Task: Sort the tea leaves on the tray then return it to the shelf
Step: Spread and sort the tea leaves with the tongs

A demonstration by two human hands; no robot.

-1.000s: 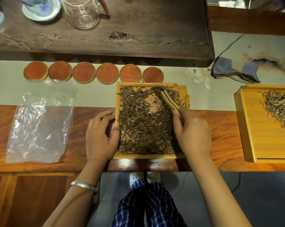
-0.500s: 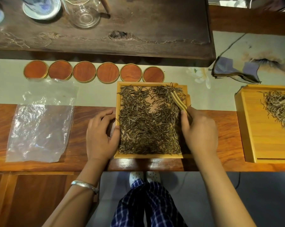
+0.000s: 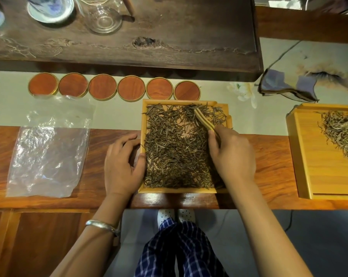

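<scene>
A square bamboo tray (image 3: 177,190) sits on the wooden counter in front of me, covered with dark dried tea leaves (image 3: 175,148). My right hand (image 3: 232,154) is shut on bamboo tweezers (image 3: 204,119), whose tips rest among the leaves near the tray's far right corner. My left hand (image 3: 122,162) lies against the tray's left rim with the thumb pressed on the edge and the fingers curled on the counter.
A second, larger bamboo tray (image 3: 307,156) with lighter leaves stands at the right. A clear plastic bag (image 3: 47,154) lies at the left. Several round wooden coasters (image 3: 102,89) line up behind the tray. A dark tea table (image 3: 169,27) with glassware sits beyond, and a folded cloth (image 3: 285,86) at the back right.
My right hand swung the tweezers to the right side of the tray, then back a little to the left and farther up. The left hand has stayed on the rim.
</scene>
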